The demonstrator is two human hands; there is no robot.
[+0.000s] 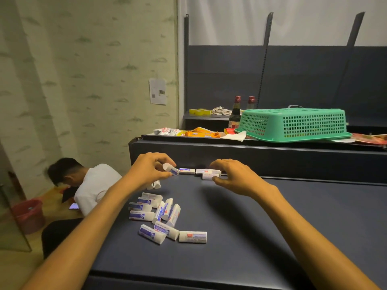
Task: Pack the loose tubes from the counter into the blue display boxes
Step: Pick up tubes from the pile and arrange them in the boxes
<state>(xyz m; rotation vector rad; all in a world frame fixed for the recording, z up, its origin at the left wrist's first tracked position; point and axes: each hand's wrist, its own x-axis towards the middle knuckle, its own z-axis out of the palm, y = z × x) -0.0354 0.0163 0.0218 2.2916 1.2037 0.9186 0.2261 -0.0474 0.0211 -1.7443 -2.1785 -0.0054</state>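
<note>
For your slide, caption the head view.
Left hand pinches a tube; right hand touches tubes on the counter.

1. A pile of small white tubes [159, 216] lies on the dark flat counter [272, 227], near its left edge.
2. A row of white tubes [199, 171] lies behind the pile, along the counter's back wall.
3. The green plastic basket [293, 124] sits upside down on the shelf behind the counter.
4. Two dark glass bottles [235, 114] stand left of the basket.

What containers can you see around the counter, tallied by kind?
Green basket: 1
Dark bottles: 2
Red bucket: 1
Total: 4
</note>
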